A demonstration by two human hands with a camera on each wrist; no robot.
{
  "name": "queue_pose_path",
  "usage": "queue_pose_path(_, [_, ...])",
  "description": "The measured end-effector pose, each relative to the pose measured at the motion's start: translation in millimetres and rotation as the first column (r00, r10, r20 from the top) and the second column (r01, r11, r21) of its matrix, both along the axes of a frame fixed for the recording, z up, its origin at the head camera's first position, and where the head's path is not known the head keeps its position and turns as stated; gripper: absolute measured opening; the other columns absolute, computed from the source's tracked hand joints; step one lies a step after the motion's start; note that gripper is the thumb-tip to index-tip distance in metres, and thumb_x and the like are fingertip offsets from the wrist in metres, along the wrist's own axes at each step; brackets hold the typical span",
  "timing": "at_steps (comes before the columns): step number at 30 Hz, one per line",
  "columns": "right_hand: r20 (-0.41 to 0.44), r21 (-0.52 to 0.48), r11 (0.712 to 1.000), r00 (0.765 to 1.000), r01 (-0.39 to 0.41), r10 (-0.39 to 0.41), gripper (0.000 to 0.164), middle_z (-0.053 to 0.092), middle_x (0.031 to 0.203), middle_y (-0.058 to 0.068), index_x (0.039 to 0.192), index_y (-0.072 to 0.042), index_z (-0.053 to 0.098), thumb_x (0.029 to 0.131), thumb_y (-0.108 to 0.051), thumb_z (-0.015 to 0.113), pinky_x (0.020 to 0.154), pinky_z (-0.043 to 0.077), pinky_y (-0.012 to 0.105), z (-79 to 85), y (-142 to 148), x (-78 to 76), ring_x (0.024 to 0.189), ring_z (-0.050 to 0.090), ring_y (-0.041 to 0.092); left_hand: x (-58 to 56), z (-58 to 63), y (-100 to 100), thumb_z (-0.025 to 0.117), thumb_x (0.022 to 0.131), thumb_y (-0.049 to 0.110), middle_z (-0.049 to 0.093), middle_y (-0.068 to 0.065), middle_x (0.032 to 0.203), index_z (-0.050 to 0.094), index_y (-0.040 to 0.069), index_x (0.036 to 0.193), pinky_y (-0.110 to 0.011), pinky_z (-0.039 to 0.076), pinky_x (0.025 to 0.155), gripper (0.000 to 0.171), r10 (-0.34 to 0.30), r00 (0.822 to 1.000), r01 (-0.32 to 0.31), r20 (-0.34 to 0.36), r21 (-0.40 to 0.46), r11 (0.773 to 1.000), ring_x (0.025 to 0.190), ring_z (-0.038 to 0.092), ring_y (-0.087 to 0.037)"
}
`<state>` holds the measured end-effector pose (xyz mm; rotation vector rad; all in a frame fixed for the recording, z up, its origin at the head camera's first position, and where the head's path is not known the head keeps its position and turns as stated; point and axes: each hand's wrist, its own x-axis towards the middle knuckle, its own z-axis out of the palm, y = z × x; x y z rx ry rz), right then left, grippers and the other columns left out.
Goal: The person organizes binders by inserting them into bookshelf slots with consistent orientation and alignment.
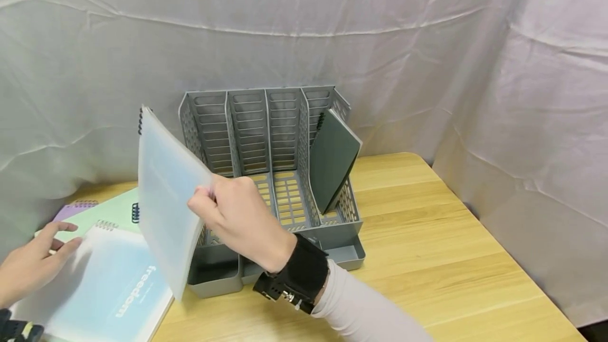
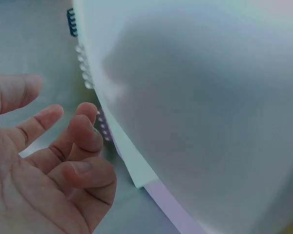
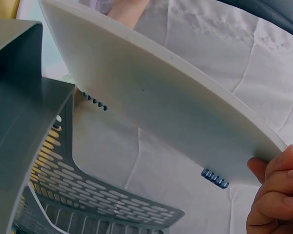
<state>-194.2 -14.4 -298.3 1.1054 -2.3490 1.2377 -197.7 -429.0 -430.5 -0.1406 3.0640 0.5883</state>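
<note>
My right hand [image 1: 244,218] pinches a spiral notebook [image 1: 166,189] with a frosted pale-blue cover by its edge. The notebook is upright and tilted, in front of the left side of a grey desk file organizer [image 1: 299,236]. In the right wrist view its pale back [image 3: 156,97] and dark binding coils show, with my right fingers [image 3: 278,190] at one corner. My left hand [image 1: 35,263], fingers loosely bent, is over the left edge of a blue-and-white notebook [image 1: 109,278] lettered "freedom". In the left wrist view my left hand [image 2: 49,170] has nothing in its grasp.
Beneath the "freedom" notebook lie a light-green notebook [image 1: 106,209] and a purple one [image 1: 68,211]. A dark-green notebook [image 1: 334,160] leans in the organizer's rightmost slot. Small trays [image 1: 216,281] run along the organizer's front. Grey cloth [image 1: 304,62] hangs behind the wooden table [image 1: 427,236].
</note>
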Motion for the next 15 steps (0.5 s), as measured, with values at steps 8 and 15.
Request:
queue_pose_path(8, [-0.02, -0.054, 0.999, 1.0, 0.006, -0.007, 0.04, 0.02, 0.06, -0.008, 0.065, -0.02, 0.021, 0.1, -0.015, 0.04, 0.055, 0.015, 0.016, 2.7, 16.4, -1.7, 0.055, 0.013, 0.001, -6.6, 8.3, 14.4, 0.053, 0.113, 0.031, 0.071, -0.033, 0.098, 0.042, -0.006, 0.14, -0.035, 0.046, 0.061, 0.047, -0.103, 0.988, 0.107, -0.113, 0.034, 0.994, 0.076, 0.07, -0.03])
queue_pose_path(15, [-0.021, -0.099, 0.994, 0.998, 0.053, -0.055, 0.038, 0.028, 0.061, -0.007, 0.068, -0.019, 0.029, 0.103, -0.016, 0.042, 0.052, 0.019, 0.018, 5.2, 32.2, -0.6, 0.053, 0.021, -0.001, -9.4, 16.7, 37.6, 0.053, 0.113, 0.03, 0.07, -0.035, 0.105, 0.043, -0.007, 0.145, -0.034, 0.048, 0.061, 0.049, -0.121, 0.979, 0.133, -0.164, 0.067, 0.989, 0.08, 0.071, -0.034])
